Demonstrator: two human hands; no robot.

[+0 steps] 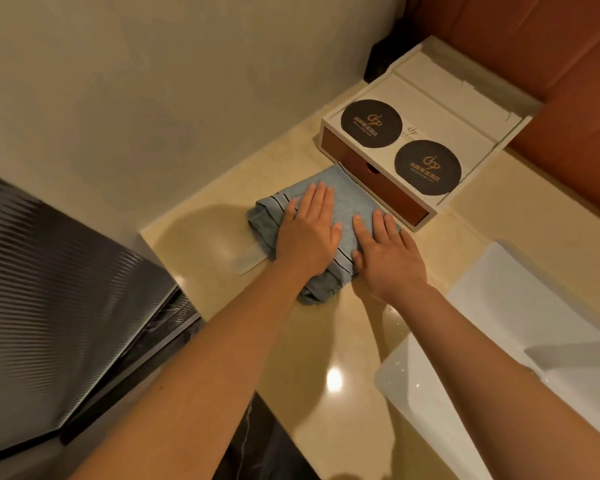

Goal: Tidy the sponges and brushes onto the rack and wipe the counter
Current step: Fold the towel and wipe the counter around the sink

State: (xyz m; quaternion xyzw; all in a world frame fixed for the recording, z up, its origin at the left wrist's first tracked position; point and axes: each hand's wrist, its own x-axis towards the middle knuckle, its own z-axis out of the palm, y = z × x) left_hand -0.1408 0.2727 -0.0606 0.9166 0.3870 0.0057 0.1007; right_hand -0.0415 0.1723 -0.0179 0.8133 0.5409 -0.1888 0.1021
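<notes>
While hands [347,244] press blue cloth [343,216], gold-logo coasters [371,123], writing unreadable

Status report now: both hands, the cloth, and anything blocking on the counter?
Left hand and right hand flat on blue cloth, fingers spread. Cloth bunched on counter. White tray directly ahead; small clear strip left.

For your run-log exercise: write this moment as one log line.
phase: wiping | left hand: flat on cloth | right hand: flat on cloth | surface: counter
</notes>
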